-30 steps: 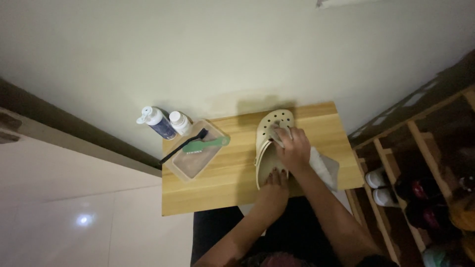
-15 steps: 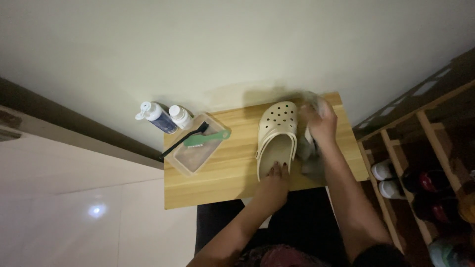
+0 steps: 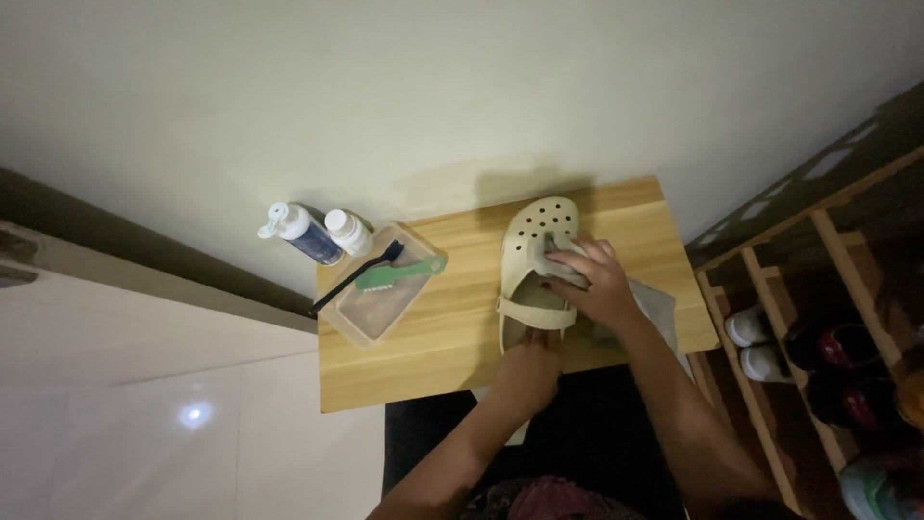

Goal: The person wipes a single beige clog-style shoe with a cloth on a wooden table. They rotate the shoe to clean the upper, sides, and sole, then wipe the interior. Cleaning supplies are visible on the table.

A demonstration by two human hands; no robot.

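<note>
the cream perforated clog (image 3: 535,258) lies sole-down on the right half of the small wooden table (image 3: 423,356), toe toward the wall, heel strap toward the person.

left hand (image 3: 529,358): placed at the heel end of the clog, at the near table edge. the fingers curl against the heel and strap area, bracing the shoe. how tightly they close cannot be told, as the fingertips are partly hidden by the shoe.

right hand (image 3: 595,284): fingers bent and closed over a grey cloth (image 3: 647,310), pressing a bunched part of it onto the upper of the clog near the opening. the rest of the cloth trails over the right side of the table, beside the shoe.

handling judgement: the clog appears to be moulded foam, so it is likely light, flexible and easy to shift under pressure; one hand at the heel is a sound way to hold it in place. the upper is smooth and may be slippery if wet. the heel and side walls offer firmer purchase than the thin strap. the cloth is soft and limp and conforms to whatever it is pressed on.

surroundings: on the left half of the table sits a clear plastic tray (image 3: 375,313), with a green-handled brush (image 3: 399,274) and a thin black brush (image 3: 354,279) lying across it. behind the tray, by the wall, stand a dark blue bottle (image 3: 300,231) and a white bottle (image 3: 346,231). a wooden shoe rack (image 3: 828,289) stands to the right, holding several shoes.
</note>
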